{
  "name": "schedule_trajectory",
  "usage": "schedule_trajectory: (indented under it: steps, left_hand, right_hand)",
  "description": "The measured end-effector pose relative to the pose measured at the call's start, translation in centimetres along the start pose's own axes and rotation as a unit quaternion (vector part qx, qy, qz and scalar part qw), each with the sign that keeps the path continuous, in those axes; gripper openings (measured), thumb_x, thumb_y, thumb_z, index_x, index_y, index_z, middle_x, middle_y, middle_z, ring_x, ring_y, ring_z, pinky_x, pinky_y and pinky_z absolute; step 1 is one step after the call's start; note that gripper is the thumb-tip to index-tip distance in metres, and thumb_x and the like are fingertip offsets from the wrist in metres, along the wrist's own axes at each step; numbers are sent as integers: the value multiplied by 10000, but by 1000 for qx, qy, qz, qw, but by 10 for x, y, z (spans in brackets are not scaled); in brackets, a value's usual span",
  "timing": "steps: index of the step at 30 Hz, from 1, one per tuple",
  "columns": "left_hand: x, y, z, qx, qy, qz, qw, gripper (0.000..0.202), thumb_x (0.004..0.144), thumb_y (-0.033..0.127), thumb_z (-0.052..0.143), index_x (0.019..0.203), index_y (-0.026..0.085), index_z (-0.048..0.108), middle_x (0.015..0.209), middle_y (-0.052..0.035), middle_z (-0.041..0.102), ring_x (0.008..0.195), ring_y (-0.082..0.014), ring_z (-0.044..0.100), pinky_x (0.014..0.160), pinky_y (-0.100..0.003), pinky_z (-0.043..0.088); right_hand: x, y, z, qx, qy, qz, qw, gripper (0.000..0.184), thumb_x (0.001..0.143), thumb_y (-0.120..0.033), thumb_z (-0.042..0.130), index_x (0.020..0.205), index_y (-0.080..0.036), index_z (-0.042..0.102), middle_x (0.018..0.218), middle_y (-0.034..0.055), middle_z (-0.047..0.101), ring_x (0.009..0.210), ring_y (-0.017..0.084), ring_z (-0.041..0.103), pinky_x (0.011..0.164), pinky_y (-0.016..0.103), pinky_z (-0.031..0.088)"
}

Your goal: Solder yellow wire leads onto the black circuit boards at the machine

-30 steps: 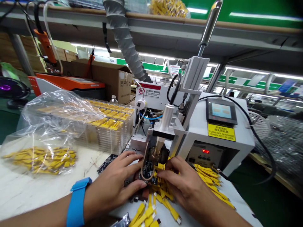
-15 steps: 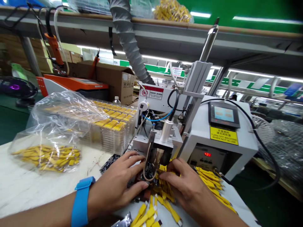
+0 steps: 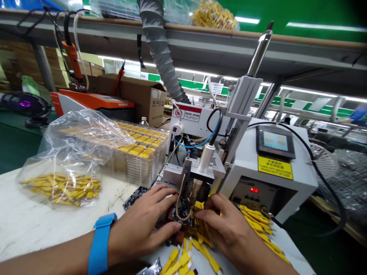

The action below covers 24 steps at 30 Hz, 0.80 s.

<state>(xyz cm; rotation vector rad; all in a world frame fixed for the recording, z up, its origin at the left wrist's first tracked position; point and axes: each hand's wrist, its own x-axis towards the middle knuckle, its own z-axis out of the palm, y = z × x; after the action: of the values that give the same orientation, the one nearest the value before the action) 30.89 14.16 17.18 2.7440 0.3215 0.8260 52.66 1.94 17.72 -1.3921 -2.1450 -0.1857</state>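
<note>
My left hand (image 3: 143, 225), with a blue wrist strap (image 3: 99, 244), rests beside a dark circuit board (image 3: 180, 215) beneath the machine's head. Its fingers are stretched out and spread, the thumb at the board's near side. On the other side, my right hand (image 3: 226, 225) is closed, its fingertips pinching a yellow cable (image 3: 200, 206) by the board; the fingers partly cover it. A soldering head (image 3: 195, 191) with a curved tube comes down between both hands. Loose yellow cables (image 3: 205, 254) lie in front of the board. Another dark circuit board (image 3: 134, 196) lies behind my left hand.
A clear bag of yellow cables (image 3: 61, 187) lies at left, before stacked clear trays (image 3: 134, 164). More yellow cables (image 3: 258, 221) lie at right by the control box (image 3: 275, 179). A grey hose (image 3: 157, 46) and a shelf (image 3: 206, 40) are overhead.
The whole view has shifted slightly, so things appear a little further right. Both hands keep nearly the same places around the soldering head.
</note>
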Motion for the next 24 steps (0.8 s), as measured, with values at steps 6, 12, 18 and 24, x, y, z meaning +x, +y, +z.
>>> schedule_trajectory:
  steps: [6,12,18,24]
  left_hand:
    - [2,1,-1,-1,-22,-14,1000,424,843,232,629,1249,194,513,1265,-100,564,1176,-289,494,992,-489,442]
    - [2,2,0,-11,0,-2,1000,436,831,207,628,1249,211,505,1283,-98,548,1178,-291,489,974,-465,459]
    - [4,2,-1,2,-18,-2,1000,480,840,223,636,1299,231,495,1340,-96,508,1222,-306,445,988,-500,448]
    - [2,1,5,55,-45,27,997,480,914,249,556,1376,212,429,1329,-87,568,1254,-318,454,1043,-562,379]
  right_hand:
    - [-1,2,2,12,-7,5,1000,309,917,-74,431,1100,-183,654,931,118,546,851,249,531,678,364,500]
    - [0,-1,1,15,12,6,1000,339,904,-64,419,1094,-204,662,918,110,554,848,240,547,670,346,508]
    - [0,-5,0,83,30,51,995,286,903,-77,461,1059,-198,668,921,86,612,828,202,594,718,318,521]
    - [4,-6,4,120,41,70,989,244,915,-132,475,983,-158,707,846,82,679,760,196,639,689,310,535]
